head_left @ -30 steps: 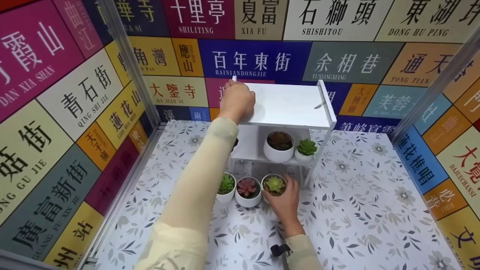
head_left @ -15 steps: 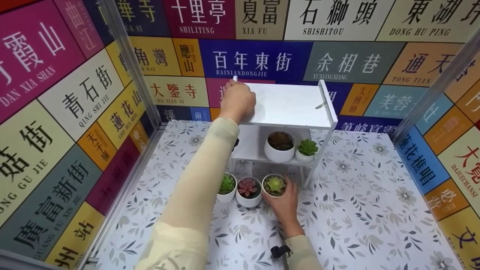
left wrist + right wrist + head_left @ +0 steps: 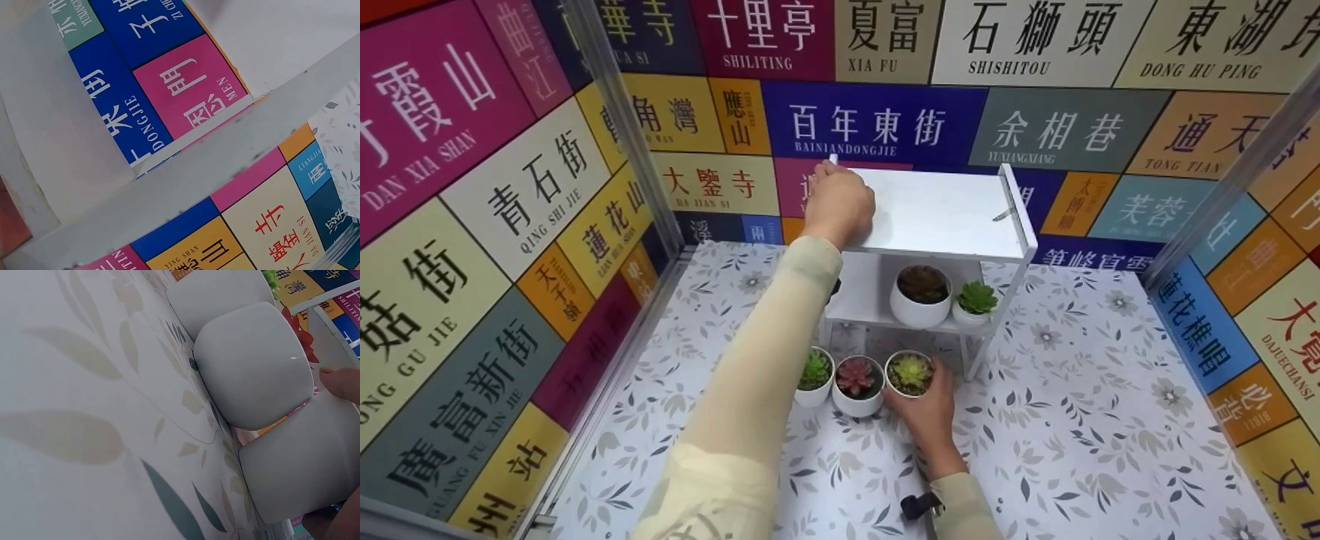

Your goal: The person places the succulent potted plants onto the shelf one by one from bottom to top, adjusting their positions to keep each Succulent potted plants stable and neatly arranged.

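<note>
At the upper left end of a white two-tier shelf (image 3: 937,214), my left hand (image 3: 840,204) grips the raised side edge, fingers curled over it. Only a bit of that hand (image 3: 12,225) enters the left wrist view. My right hand (image 3: 928,409) holds a small white pot with a yellow-green succulent (image 3: 910,371), thumb at the near left, fingers around the right side. Left of it stand a white pot with a reddish succulent (image 3: 856,375) and one with a green succulent (image 3: 814,369). In the right wrist view the held pot (image 3: 304,458) is close beside the middle pot (image 3: 256,365).
On the shelf's lower tier sit a larger white pot with a brown plant (image 3: 921,296) and a small green succulent (image 3: 976,298). A leaf-patterned cloth (image 3: 1080,420) covers the table. Sign-printed panels (image 3: 877,120) and metal posts (image 3: 622,127) enclose the back and sides.
</note>
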